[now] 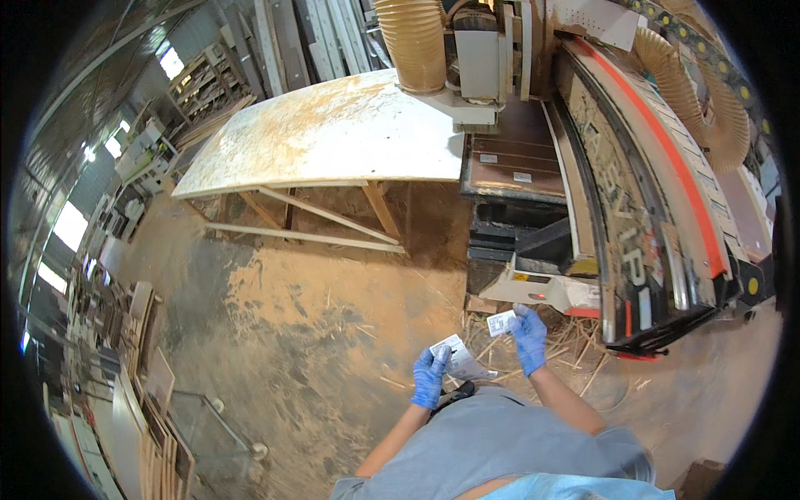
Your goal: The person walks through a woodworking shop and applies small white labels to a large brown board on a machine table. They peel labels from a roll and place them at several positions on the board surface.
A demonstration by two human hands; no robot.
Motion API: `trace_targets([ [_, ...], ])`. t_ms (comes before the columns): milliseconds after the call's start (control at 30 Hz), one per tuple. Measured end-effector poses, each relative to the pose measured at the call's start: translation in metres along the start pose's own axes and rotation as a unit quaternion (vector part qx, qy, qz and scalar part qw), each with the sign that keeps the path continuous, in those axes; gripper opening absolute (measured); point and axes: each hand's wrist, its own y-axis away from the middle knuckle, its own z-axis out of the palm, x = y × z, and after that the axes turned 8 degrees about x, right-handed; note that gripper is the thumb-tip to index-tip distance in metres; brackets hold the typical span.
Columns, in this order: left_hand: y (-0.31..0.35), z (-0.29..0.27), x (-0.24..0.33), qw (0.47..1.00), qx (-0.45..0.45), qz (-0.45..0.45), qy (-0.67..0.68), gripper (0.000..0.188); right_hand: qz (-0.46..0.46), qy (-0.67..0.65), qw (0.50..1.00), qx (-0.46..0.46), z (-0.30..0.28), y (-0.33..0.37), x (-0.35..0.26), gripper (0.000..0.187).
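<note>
Both hands wear blue gloves and are held out in front of my body. My left hand [428, 379] is closed on a strip of white printed labels [467, 363], which hangs off to its right. Between the fingers of my right hand [529, 340] is one small white label [501, 322], held a little higher and apart from the strip. Two similar labels lie on the dark brown panel [512, 158] on the machine bed ahead of me.
A large cutting machine with an orange-striped gantry [658, 133] and a ribbed dust hose [412, 42] stands at the right. A dusty white-topped table [325, 133] is ahead left. Wood offcuts [583, 358] litter the floor by the machine. Boards [142, 425] lean at lower left.
</note>
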Motion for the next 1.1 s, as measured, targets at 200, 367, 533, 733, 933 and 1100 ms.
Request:
trace_targets([
  [200,-0.116,-0.066,0.059,0.997,-0.003,0.064,-0.033,0.023,0.058,-0.098,0.987,0.11,0.1,-0.099,-0.001,0.035],
  [367,-0.173,-0.1,0.078,1.0,0.024,0.003,0.003,0.023,-0.051,-0.084,0.981,0.17,0.126,-0.176,0.024,0.038],
  [533,-0.205,-0.103,0.09,0.999,0.037,-0.017,0.02,0.029,-0.064,-0.001,0.974,0.218,0.122,-0.251,0.038,0.039],
  [733,-0.257,-0.083,0.109,0.999,0.046,-0.001,0.007,0.03,-0.132,0.198,0.929,0.285,0.098,-0.388,0.071,0.044],
  [933,-0.331,-0.052,0.127,0.997,0.072,-0.019,0.021,0.03,-0.021,0.429,0.837,0.338,0.117,-0.487,0.044,0.043],
  [1100,-0.39,-0.011,0.138,0.999,0.045,-0.02,0.003,0.03,0.001,0.54,0.787,0.298,0.101,-0.547,0.066,0.05],
])
